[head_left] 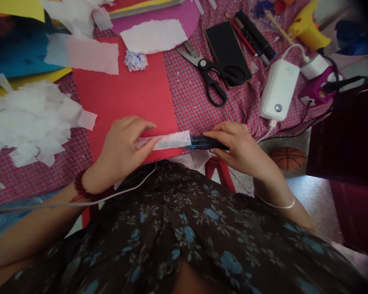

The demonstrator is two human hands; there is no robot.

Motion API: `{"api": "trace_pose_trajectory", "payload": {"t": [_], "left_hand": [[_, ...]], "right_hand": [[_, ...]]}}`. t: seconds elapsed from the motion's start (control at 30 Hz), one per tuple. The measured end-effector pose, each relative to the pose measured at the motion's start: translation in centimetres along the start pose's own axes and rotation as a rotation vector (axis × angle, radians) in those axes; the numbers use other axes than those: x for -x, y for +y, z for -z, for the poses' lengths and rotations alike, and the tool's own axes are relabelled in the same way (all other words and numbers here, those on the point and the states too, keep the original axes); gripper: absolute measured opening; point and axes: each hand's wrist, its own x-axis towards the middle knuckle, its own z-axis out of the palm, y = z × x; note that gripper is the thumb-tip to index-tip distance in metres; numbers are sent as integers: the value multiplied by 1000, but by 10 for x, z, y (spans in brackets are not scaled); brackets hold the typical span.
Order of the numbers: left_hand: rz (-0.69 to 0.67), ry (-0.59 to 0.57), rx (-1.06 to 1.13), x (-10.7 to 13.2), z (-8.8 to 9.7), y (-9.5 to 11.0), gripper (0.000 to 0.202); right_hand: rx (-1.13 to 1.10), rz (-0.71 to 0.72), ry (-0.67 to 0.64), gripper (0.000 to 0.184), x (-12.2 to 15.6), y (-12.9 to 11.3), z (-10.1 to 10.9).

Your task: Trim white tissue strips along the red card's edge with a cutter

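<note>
My left hand (130,141) pinches a narrow folded strip of white tissue paper (171,141) between thumb and fingers, over the front edge of a red sheet (129,98). My right hand (234,145) is closed around a slim black and blue tool that looks like a stapler (199,142). Its tip meets the strip's right end; whether it bites on the paper I cannot tell. Black-handled scissors (213,79) lie open beyond my right hand, partly over a black phone (225,49). A crumpled paper ball (135,61) rests on the red sheet.
A heap of white tissue pieces (33,118) covers the left of the checked tablecloth (191,108). At the right are markers (254,36), a white power bank (280,87), a purple power socket (317,90) with cables, and a yellow glue gun (306,26). A basketball (287,158) lies on the floor.
</note>
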Motion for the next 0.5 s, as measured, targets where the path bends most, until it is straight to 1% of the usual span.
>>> {"api": "trace_pose_trajectory", "payload": {"t": [0.03,0.1,0.17,0.2,0.27,0.33,0.4,0.5], "left_hand": [[-22,10,-33,-5,6,-4,23],[-77,-11,-92,-15,15,-9,29],[-169,-77,-146,-26,17,-10,38],[-228,-126,-171,-31,15,-8,42],[-340,-228,-204,-39,5,-5,46],[-403,-320,-210,-48,-9,-4,46],[-412,-370,-198,-55,-23,-7,50],[-388,-388,-148,-63,-40,-16,58]], "right_hand": [[-1,4,-4,38,0,0,0],[-1,9,-5,38,-1,0,-2],[0,18,-5,38,-2,0,-2],[2,24,-7,38,-3,0,-3],[7,33,-11,38,-3,-1,-3],[3,34,-15,38,-4,-1,-3],[-18,32,-24,38,-4,-1,-3],[-47,31,-33,40,-4,1,-5]]}}
